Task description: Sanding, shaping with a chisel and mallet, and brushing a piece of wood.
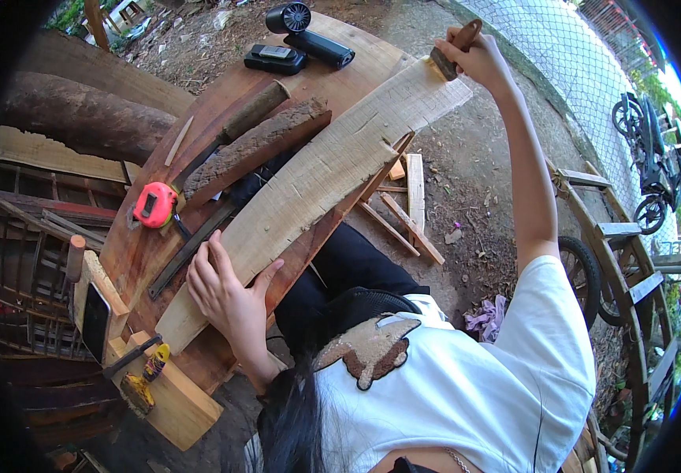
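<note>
A pink tape measure [154, 205] and rough wood [258, 150] lie left of the long board [317, 173]. The left hand [226, 292] rests on its near end, fingers spread; the right hand [478, 59] grips a brush [445, 65] at its far right end.

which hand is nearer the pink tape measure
Left. The left hand rests on the plank, below and to the right of the tape measure in the picture; the right hand holds the brush at the plank's far end.
</note>
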### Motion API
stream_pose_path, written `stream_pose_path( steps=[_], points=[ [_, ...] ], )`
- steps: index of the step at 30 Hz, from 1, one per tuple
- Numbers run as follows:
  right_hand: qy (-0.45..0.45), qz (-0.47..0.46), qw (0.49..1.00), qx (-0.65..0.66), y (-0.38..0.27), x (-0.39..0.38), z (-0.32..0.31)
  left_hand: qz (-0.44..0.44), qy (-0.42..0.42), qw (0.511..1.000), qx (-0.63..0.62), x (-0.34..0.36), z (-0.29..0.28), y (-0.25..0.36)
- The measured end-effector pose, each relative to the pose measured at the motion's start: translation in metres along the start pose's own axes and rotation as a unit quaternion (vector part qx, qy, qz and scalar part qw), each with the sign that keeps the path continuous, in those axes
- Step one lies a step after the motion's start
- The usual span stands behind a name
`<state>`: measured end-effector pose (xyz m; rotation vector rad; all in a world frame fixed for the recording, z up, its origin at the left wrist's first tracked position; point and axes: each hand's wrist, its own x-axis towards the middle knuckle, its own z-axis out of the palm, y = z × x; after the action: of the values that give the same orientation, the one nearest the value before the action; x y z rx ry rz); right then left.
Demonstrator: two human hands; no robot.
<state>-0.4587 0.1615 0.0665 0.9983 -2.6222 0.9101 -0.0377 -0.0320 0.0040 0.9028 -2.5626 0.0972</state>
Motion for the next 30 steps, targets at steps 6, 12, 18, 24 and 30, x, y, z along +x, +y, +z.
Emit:
stream_pose_path(
  steps=[6, 12, 18, 24, 30],
  points=[
    [-0.212, -0.06, 0.96, 0.171, -0.073, -0.025, 0.012, -0.006, -0.006, 1.0, 0.007, -0.002, 0.0, -0.003],
    [-0.027, 0.035, 0.999, 0.024, 0.006, 0.012, 0.0, 0.007, 0.007, 1.0, 0.002, 0.001, 0.002, 0.0],
    [-0.159, -0.089, 0.976, 0.115, -0.052, -0.011, 0.011, -0.004, -0.003, 1.0, 0.01, -0.001, 0.0, -0.002],
    [-0.026, 0.025, 0.997, 0.063, 0.015, 0.017, -0.002, 0.002, 0.003, 1.0, 0.0, 0.001, 0.0, 0.0],
    [-0.117, -0.007, 0.985, 0.126, -0.009, 0.014, 0.006, -0.008, -0.005, 1.0, 0.001, -0.001, -0.001, -0.002]
  ],
)
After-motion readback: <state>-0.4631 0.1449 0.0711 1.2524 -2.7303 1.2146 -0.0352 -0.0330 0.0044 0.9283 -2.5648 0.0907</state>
